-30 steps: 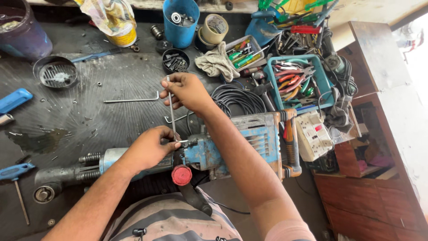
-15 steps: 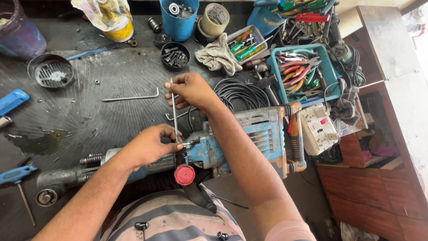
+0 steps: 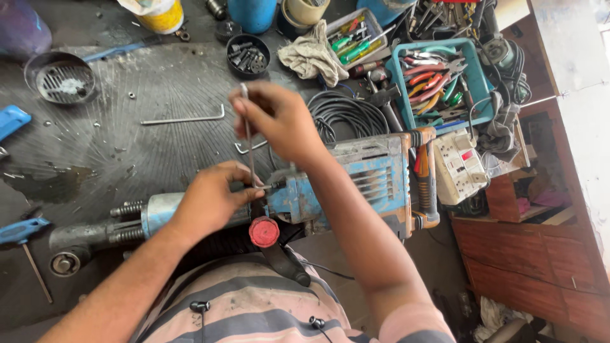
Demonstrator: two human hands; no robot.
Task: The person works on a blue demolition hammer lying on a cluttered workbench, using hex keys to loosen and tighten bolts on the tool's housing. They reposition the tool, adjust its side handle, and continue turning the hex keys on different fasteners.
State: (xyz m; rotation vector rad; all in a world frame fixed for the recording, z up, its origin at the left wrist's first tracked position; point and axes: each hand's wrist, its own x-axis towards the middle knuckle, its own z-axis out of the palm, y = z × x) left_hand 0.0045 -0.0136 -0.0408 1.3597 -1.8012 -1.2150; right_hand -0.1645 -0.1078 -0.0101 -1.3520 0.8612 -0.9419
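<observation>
The dark, grease-stained counter carried a blue demolition hammer lying on its side just in front of the person, long axis running left to right: chisel end with springs toward the left, orange-trimmed handle toward the right. A blue tray of pliers and a coiled black cable sat beyond it. The left hand was clenched around the hammer's neck, steadying it. The right hand pinched the top of a long hex key, which stood nearly upright, its lower end down at a fastener on the housing. Judgement: the key should be seated fully and kept square to the fastener while turning, the body braced firmly, to avoid rounding the socket. A loose hex key lay flat farther back.
</observation>
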